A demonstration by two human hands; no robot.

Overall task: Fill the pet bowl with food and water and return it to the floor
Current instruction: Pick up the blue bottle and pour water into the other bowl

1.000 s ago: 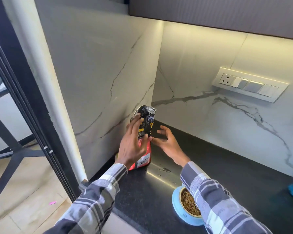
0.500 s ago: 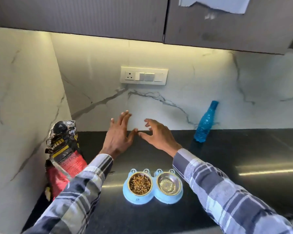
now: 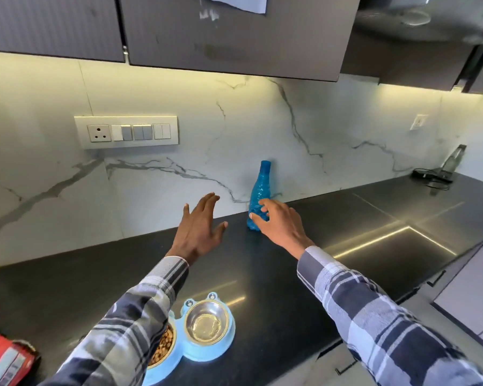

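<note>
A blue double pet bowl sits on the black counter near its front edge. Its left cup holds brown kibble, partly hidden by my left sleeve. The right steel cup looks shiny, with no food in it. A blue plastic bottle stands upright against the marble wall. My right hand reaches its lower part, fingers spread and touching it, not closed around it. My left hand hovers open over the counter, left of the bottle. The red food bag lies at the bottom left corner.
A switch panel is on the wall at the left. Dark upper cabinets hang overhead. At the far right stand a clear glass bottle and a black cable. White drawers lie below the counter on the right.
The view has swung right, away from the food bag. Both hands moved right along the counter, and my right hand has reached the blue bottle.
</note>
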